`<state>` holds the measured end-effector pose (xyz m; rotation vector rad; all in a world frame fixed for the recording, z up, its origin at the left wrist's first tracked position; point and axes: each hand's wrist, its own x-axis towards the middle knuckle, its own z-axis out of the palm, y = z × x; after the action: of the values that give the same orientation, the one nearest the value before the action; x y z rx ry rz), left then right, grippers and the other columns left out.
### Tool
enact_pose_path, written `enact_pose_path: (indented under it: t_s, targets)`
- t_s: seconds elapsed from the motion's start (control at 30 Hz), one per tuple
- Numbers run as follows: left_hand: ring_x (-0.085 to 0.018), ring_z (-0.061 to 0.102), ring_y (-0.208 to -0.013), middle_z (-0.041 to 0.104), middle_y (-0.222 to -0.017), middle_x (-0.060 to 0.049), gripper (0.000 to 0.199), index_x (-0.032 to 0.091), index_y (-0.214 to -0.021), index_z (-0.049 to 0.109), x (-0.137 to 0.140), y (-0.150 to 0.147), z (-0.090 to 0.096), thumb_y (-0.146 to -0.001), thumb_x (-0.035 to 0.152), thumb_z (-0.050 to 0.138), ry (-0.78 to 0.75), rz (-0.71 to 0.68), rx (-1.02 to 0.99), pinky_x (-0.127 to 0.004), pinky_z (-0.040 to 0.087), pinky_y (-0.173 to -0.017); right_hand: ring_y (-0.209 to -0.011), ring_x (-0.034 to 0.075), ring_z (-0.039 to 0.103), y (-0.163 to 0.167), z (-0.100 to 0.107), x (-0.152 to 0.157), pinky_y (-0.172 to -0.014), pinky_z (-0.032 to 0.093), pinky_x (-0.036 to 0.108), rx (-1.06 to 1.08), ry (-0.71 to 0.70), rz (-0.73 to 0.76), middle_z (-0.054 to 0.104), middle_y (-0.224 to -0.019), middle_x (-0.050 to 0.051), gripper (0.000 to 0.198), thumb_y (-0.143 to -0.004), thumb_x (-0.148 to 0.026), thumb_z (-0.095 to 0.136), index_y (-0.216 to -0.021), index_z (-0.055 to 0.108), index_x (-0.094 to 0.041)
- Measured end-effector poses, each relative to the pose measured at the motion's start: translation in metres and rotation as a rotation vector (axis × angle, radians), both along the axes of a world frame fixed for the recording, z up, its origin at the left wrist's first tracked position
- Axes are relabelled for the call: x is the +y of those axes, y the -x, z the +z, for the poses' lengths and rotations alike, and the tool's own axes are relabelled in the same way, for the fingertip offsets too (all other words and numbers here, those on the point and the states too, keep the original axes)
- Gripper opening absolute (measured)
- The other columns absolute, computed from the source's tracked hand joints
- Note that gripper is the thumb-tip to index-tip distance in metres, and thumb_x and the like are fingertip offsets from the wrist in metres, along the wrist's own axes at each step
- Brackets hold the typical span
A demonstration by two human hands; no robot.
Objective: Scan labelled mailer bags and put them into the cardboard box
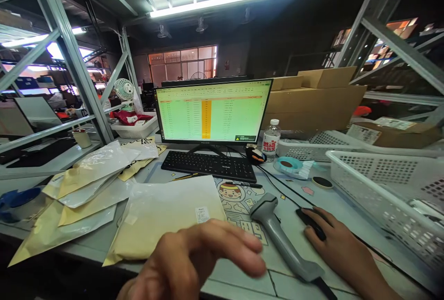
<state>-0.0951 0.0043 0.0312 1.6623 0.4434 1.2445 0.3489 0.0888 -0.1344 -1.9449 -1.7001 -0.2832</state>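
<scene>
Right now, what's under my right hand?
Your right hand is on a black mouse. Part of the mouse shows; your hand covers the rest. What lies directly beneath the mouse can't be seen.

Black mouse (312, 225), low and rounded, flat on table (90, 240), right part covered by right hand (333, 240); left edge and front bare. Large pale-yellow mailer (166, 207), whiter toward far edge, lying flat, slightly plump; small white printed label near right side, print too small to read; near right corner hidden behind left hand (197, 258). Grey handheld scanner (280, 230) between mailer and mouse, lying slantwise, head pointing away, handle toward near edge.
</scene>
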Motion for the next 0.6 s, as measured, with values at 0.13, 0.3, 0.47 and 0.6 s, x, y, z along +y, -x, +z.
enact_pose_path:
  t_s: [0.13, 0.3, 0.47, 0.6]
  targets:
    - [-0.033, 0.065, -0.124, 0.074, -0.126, -0.006, 0.073, 0.021, -0.055, 0.043, 0.031, -0.006, 0.011, -0.100, 0.079, 0.045, 0.016, -0.137, -0.112, -0.048, 0.055, -0.110, -0.113, 0.036, 0.071, 0.002, 0.001, -0.001, -0.090, 0.065, 0.056, -0.022, -0.036, 0.000, 0.066, -0.144, 0.012, 0.059, -0.095, -0.056, 0.041, -0.131, 0.075, -0.024]
    - [-0.029, 0.065, -0.123, 0.073, -0.125, -0.010, 0.052, 0.020, -0.075, 0.062, 0.086, -0.017, -0.003, -0.105, 0.063, 0.057, -0.062, -0.098, 0.222, -0.042, 0.050, -0.108, -0.117, 0.031, 0.072, 0.002, 0.000, -0.002, -0.090, 0.066, 0.048, -0.044, -0.030, 0.062, 0.067, -0.143, 0.008, 0.052, -0.098, -0.050, 0.043, -0.131, 0.076, -0.028]
    - [-0.024, 0.069, -0.113, 0.075, -0.117, -0.006, 0.036, 0.021, -0.085, 0.061, 0.148, -0.044, -0.020, -0.104, 0.052, 0.055, -0.184, 0.019, 0.569, -0.034, 0.052, -0.098, -0.114, 0.029, 0.072, 0.007, 0.004, -0.004, -0.087, 0.066, 0.043, -0.077, -0.007, -0.017, 0.067, -0.142, 0.009, 0.050, -0.099, -0.043, 0.041, -0.131, 0.076, -0.027]
    - [-0.025, 0.070, -0.102, 0.076, -0.109, -0.007, 0.025, 0.020, -0.093, 0.068, 0.194, -0.067, -0.041, -0.102, 0.040, 0.056, -0.243, 0.087, 0.783, -0.035, 0.053, -0.086, -0.118, 0.030, 0.070, 0.010, 0.004, -0.005, -0.099, 0.063, 0.047, -0.114, -0.048, -0.042, 0.068, -0.140, 0.011, 0.048, -0.099, -0.038, 0.042, -0.129, 0.076, -0.024]
